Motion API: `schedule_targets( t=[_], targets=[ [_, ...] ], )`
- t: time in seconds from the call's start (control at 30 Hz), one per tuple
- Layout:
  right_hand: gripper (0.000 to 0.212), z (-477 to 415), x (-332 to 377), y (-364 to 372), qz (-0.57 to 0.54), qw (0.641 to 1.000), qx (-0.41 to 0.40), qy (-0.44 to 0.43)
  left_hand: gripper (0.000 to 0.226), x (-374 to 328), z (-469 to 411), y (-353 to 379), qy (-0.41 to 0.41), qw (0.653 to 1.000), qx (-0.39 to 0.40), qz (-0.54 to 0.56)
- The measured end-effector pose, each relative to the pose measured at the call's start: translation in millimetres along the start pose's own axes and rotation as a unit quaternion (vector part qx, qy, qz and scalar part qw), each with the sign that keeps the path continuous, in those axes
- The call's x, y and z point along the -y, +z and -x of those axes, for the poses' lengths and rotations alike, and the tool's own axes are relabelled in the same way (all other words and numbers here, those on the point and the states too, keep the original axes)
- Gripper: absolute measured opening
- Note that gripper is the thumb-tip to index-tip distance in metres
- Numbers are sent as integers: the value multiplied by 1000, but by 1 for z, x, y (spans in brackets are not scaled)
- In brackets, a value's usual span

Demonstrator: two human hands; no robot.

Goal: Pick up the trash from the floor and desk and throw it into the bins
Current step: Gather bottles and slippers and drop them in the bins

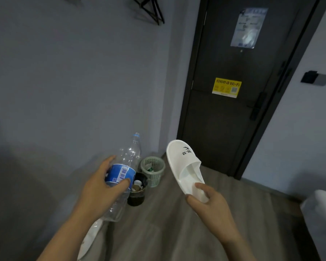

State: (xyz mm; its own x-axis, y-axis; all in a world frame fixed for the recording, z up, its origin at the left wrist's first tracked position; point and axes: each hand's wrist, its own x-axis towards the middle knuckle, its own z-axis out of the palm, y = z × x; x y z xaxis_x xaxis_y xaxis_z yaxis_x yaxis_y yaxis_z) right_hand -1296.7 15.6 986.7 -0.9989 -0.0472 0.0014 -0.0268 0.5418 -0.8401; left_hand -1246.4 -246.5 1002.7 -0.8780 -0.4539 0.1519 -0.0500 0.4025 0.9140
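Observation:
My left hand (100,187) grips an empty clear plastic bottle (129,157) with a blue label, held tilted with its cap pointing up. My right hand (207,202) pinches the heel end of a white disposable slipper (183,162) with a black logo, its toe raised. Beyond the bottle, two bins stand on the floor by the wall: a pale green mesh bin (155,173) and a dark bin (137,194) in front of it, both with rubbish inside. Both hands hover above the floor, short of the bins.
A second white slipper (90,238) lies on the wooden floor under my left forearm. A dark door (233,119) with a yellow Wi-Fi sticker closes off the far end. White bedding (322,213) juts in at the right edge. A grey wall runs along the left.

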Motion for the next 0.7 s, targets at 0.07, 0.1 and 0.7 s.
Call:
schedule_targets(
  t=[0.07,0.1,0.7],
  targets=[
    [57,-42,2,11,10,1000,8,7,69,9,-41,14,0,1000,-5,-4],
    [57,-65,4,17,15,1000,9,11,69,14,-62,19,-2,1000,-6,-4],
    [64,-394,-10,125,102,984,120,81,68,90,-364,98,-81,994,25,-62]
  ],
)
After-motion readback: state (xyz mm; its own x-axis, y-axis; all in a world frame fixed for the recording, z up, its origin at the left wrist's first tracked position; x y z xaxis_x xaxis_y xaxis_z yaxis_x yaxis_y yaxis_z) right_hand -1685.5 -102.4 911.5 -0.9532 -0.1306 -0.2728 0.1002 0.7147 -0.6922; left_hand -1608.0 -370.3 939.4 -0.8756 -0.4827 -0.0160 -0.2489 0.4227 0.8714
